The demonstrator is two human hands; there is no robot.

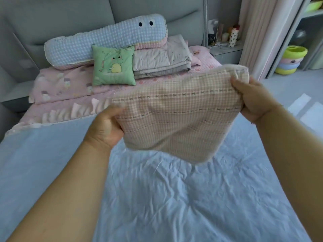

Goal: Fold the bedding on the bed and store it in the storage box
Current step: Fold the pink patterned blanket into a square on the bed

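Both hands, left (pixel 104 126) and right (pixel 251 98), grip the checked cloth (pixel 180 116), fingers clamped on its edges; no writing is readable.

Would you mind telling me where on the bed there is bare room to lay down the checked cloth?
The blue sheet below both hands, left hand and right hand, lies bare, bordered by the pink ruffled quilt beyond. The headboard end is crowded: long blue bolster, green cushion and folded grey quilt. The checked cloth is held above the sheet.
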